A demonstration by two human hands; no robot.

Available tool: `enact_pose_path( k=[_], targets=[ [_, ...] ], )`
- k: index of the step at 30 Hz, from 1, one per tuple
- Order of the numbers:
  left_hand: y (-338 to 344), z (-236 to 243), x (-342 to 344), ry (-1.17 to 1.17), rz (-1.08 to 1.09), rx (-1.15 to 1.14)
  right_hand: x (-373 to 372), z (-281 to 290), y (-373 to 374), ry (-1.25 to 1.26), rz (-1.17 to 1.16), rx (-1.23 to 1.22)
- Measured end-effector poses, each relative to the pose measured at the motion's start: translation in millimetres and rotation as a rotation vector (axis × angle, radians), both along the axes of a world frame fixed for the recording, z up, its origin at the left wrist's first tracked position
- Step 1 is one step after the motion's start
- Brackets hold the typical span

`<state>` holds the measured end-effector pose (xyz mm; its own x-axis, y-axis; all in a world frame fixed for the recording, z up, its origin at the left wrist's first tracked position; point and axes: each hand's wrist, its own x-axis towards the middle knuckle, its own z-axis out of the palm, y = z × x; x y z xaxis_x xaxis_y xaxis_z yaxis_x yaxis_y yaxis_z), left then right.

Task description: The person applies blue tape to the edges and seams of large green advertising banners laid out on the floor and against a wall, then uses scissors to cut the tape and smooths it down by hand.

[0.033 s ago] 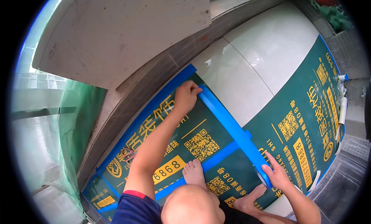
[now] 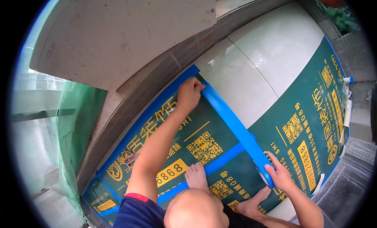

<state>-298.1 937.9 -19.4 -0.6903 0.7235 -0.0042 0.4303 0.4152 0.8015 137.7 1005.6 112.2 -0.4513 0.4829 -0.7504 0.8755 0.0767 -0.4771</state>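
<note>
A long strip of blue tape (image 2: 229, 116) stretches diagonally between my two hands, along the edge of a dark green printed floor covering (image 2: 198, 120). The thumb and fingers of my left hand (image 2: 189, 95) pinch the strip's far end, close to the blue-taped border of the covering. At the lower right, my right hand (image 2: 279, 173) grips the tape roll (image 2: 268, 179), which is partly hidden by the fingers. Other blue strips cross the covering. Beside my left forearm lie scissors (image 2: 129, 157) with reddish handles, partly hidden by the arm.
Pale glossy tiles (image 2: 247, 67) lie beyond the strip. A large grey board (image 2: 125, 35) rises at the upper left, with green netting (image 2: 78, 129) below it. My bare feet (image 2: 197, 176) stand on the covering. Another blue roll (image 2: 348, 79) sits at the far right.
My left hand has shifted slightly away from me with the tape's end. The strip has moved a little, and my right hand has moved slightly left and up with the roll.
</note>
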Motion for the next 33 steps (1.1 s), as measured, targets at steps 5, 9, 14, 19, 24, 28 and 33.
enact_pose_path(
  k=[5, 9, 14, 19, 24, 28, 33],
  targets=[
    [23.0, -22.7, -52.8, 0.151, 0.053, -0.018, -76.7, -14.4, 31.6, -0.158, -0.002, 0.174],
    [37.5, -46.0, -61.6, 0.363, 0.049, -0.002, -91.3, -45.7, 52.5, -0.260, 0.029, 0.221],
    [47.2, -57.8, -54.0, 0.486, 0.107, 0.003, -110.2, -53.2, 60.9, -0.372, 0.058, 0.179],
    [47.0, -63.2, -54.4, 0.551, 0.087, 0.013, -120.2, -53.2, 55.2, -0.476, 0.107, 0.074],
    [45.0, -71.8, -56.9, 0.620, 0.069, 0.026, -134.5, -53.1, 43.7, -0.573, 0.152, 0.145],
    [43.9, -72.7, -55.7, 0.680, 0.065, -0.007, -140.1, -55.8, 41.0, -0.613, 0.169, 0.197],
    [39.9, -64.5, -50.2, 0.703, 0.096, -0.077, -142.6, -58.8, 44.8, -0.642, 0.163, 0.196]
  ],
)
